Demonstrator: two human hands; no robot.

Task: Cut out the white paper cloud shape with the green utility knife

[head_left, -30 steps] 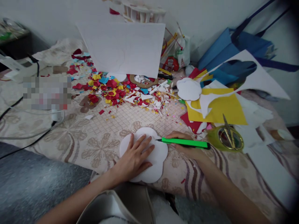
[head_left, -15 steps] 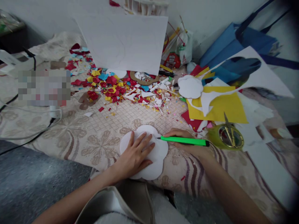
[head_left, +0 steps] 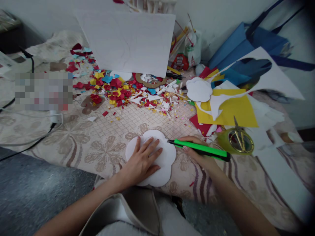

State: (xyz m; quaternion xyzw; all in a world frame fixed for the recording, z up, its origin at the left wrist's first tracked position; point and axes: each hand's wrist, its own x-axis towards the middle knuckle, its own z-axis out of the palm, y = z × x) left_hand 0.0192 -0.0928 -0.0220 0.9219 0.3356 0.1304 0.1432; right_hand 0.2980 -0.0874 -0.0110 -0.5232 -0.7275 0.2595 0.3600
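A white scalloped, flower-shaped paper cutout (head_left: pixel 161 175) lies at the table's front edge. My left hand (head_left: pixel 141 160) rests flat on it with the fingers spread. My right hand (head_left: pixel 197 152) is closed around a green and black utility knife (head_left: pixel 204 149). The knife's tip is at the cutout's upper right part, to the right of my left fingertips; whether it touches the paper I cannot tell. Another white scalloped cutout (head_left: pixel 199 90) lies farther back on the right.
Scraps of red, yellow, blue and white paper (head_left: pixel 118 90) are heaped at the back before a white board (head_left: pixel 130 42). On the right are yellow paper (head_left: pixel 231 111), scissors (head_left: pixel 240 134) on a roll of tape (head_left: pixel 225 139), and a blue bag (head_left: pixel 236 46). Cables (head_left: pixel 41 141) run along the left.
The green knife has turned in my right hand, so its black side shows more and its back end points lower. My left hand stays spread on the cutout. The whole view has shifted slightly.
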